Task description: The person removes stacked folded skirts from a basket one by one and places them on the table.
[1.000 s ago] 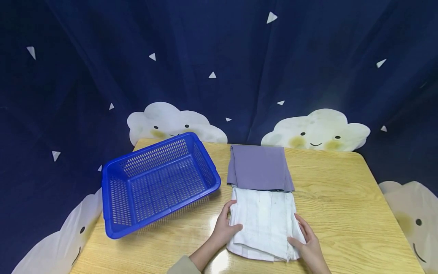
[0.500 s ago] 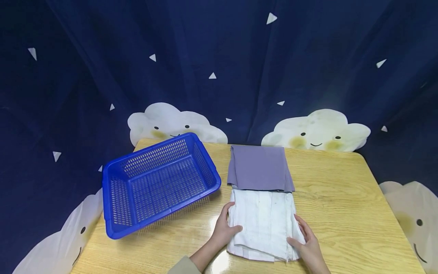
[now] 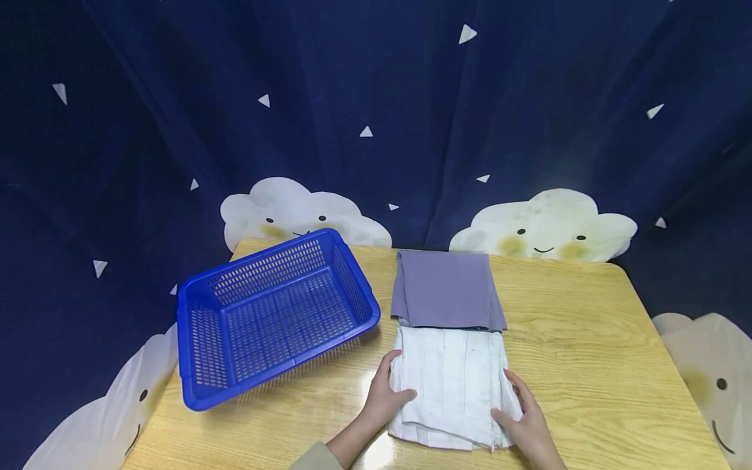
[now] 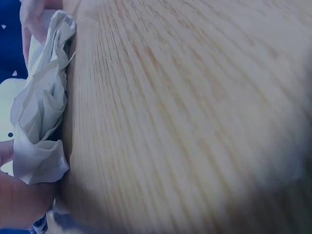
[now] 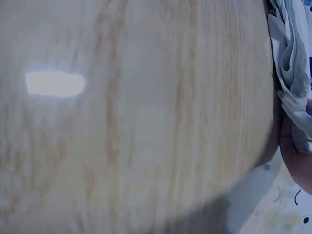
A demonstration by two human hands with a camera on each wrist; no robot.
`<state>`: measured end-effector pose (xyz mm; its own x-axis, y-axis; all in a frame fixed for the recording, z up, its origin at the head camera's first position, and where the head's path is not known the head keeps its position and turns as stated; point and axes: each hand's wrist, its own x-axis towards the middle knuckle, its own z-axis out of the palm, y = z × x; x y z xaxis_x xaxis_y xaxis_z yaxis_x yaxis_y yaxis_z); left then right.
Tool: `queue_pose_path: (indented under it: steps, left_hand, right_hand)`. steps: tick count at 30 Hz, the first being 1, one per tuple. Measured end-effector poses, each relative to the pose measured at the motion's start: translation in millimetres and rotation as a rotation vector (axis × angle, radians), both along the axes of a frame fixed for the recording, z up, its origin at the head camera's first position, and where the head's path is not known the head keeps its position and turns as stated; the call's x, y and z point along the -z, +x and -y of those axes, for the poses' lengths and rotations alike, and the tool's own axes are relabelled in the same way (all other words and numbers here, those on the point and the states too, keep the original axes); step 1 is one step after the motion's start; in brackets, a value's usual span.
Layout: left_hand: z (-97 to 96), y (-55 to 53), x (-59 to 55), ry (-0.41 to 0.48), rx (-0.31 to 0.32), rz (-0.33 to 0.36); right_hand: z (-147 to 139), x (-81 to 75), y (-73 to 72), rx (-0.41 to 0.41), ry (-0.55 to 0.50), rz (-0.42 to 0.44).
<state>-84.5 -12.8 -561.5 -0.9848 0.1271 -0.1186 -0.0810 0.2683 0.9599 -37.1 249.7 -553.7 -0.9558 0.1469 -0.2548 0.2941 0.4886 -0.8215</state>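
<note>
A folded white cloth (image 3: 449, 385) lies in several layers near the front of the table in the head view. At its left edge my left hand (image 3: 384, 395) grips it, thumb on top and fingers along the side. My right hand (image 3: 529, 421) holds the right edge the same way. In the left wrist view, the cloth's layered edge (image 4: 44, 107) shows beside parts of both hands. The right wrist view has its bunched folds (image 5: 292, 63) at the far right, with fingers tucked under them. Just behind lies a folded purple cloth (image 3: 449, 287), touching or nearly touching the white one.
A blue plastic basket (image 3: 294, 362) with slotted walls stands at the left, with nothing in it. The wooden table (image 3: 587, 365) extends to the right of the cloths. A dark blue curtain (image 3: 329, 78) with clouds and white triangles hangs behind.
The fingers of my left hand have slid slightly toward the front along the white cloth's edge. My right hand has moved a little inward with the right edge. Basket and purple cloth stay put.
</note>
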Motion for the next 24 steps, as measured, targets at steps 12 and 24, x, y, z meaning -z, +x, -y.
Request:
queue_pose_path:
  steps: [12,24]
  left_hand:
    - [2.6,0.2,-2.7,-0.050,0.022,0.029]
    - [6.8,-3.5,-7.8,-0.072,0.055,0.070]
  right_hand:
    - [-0.8,-9.8,0.1,-0.127,0.188,-0.054]
    - [-5.6,-6.9,1.1,-0.161,0.265,-0.030]
